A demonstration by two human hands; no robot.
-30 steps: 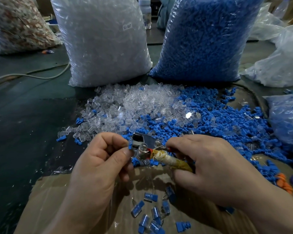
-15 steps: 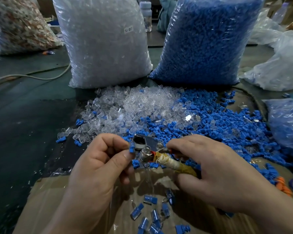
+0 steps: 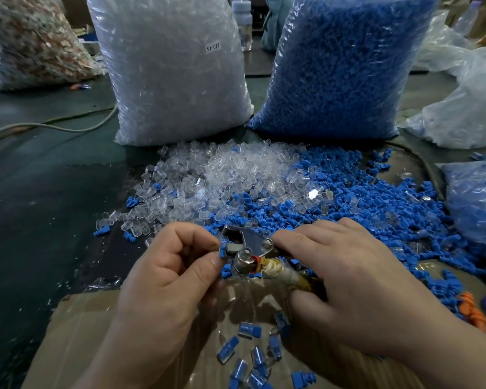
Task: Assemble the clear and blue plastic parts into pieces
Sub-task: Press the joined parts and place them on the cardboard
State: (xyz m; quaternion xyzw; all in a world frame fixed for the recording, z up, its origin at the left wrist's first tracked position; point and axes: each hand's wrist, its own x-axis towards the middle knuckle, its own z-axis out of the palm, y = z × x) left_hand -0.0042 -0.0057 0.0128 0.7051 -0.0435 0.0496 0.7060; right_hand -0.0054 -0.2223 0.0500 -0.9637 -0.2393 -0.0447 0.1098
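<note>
Seen from above, two bare hands meet close together over a sheet of cardboard (image 3: 82,332). The left hand (image 3: 174,276) pinches a small blue part (image 3: 223,248) between thumb and forefinger, holding it against the head of a metal hand tool (image 3: 250,242). The right hand (image 3: 348,276) curls around the tool's tape-wrapped handle. Just beyond them a heap of clear parts (image 3: 222,178) touches a heap of blue parts (image 3: 362,203) to its right. Assembled clear-and-blue pieces (image 3: 247,355) lie scattered on the cardboard beneath the hands. Behind the heaps stand a bag of clear parts (image 3: 174,66) and a bag of blue parts (image 3: 340,66).
</note>
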